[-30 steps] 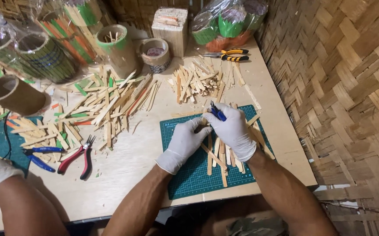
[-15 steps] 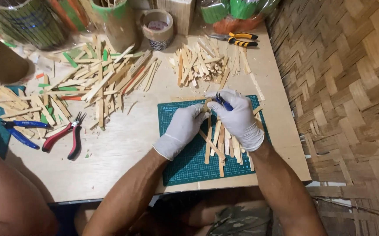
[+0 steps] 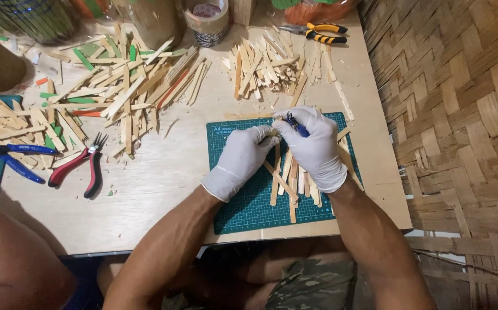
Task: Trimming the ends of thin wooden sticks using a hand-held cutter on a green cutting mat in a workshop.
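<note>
Near the counter's [image 3: 163,189] left edge: blue pliers [image 3: 16,161] and red pliers [image 3: 79,169], loose; leave them. Centre back: heaped wooden sticks [image 3: 122,92]. Right half: green cutting mat [image 3: 243,201], cut strips [image 3: 292,181] lying on it. Your left hand [image 3: 240,161], gloved, pinches a stick end [image 3: 273,131] at the mat's far edge. Your right hand [image 3: 315,146] is closed on a blue-handled cutter [image 3: 295,123] against that stick. Keep the stick pressed down, fingers behind the cutter; work over the mat.
</note>
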